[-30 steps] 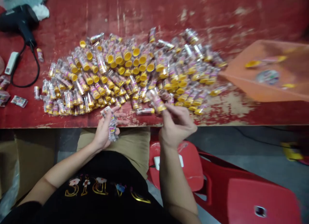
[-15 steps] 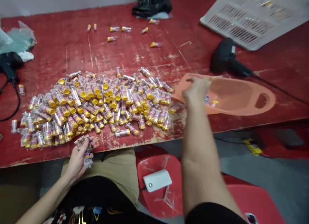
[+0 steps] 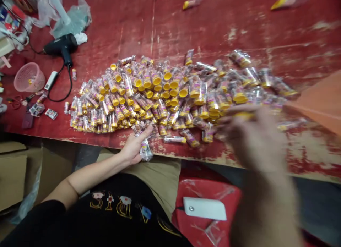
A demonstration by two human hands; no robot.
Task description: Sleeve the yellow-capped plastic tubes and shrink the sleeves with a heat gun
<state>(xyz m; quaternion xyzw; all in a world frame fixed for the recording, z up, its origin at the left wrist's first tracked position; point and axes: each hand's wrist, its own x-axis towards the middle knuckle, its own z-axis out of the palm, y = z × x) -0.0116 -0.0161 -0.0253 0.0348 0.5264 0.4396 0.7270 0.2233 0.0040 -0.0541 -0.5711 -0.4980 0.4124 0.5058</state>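
A long heap of small clear tubes with yellow ends (image 3: pixel 160 94) lies along the table's near edge. My left hand (image 3: pixel 135 146) is closed around several small printed plastic packets (image 3: pixel 145 149), just in front of the heap. My right hand (image 3: pixel 247 133) is smeared by motion over the heap's right part. A yellow spot shows by its fingers, but whether they hold a tube is unclear. Part of an orange plastic scoop (image 3: pixel 319 101) shows at the right edge, beyond my right hand.
A black heat gun (image 3: pixel 61 46) with its cable lies at the left, near a pink basket (image 3: pixel 30 77) and loose packets (image 3: pixel 51 114). Stray tubes (image 3: pixel 192 3) lie farther back. A white power bank-like block (image 3: pixel 204 208) rests on a red stool (image 3: pixel 213 185) below.
My right hand has left the orange scoop and come back left to the heap. The view has turned left. My left hand still holds the packets.
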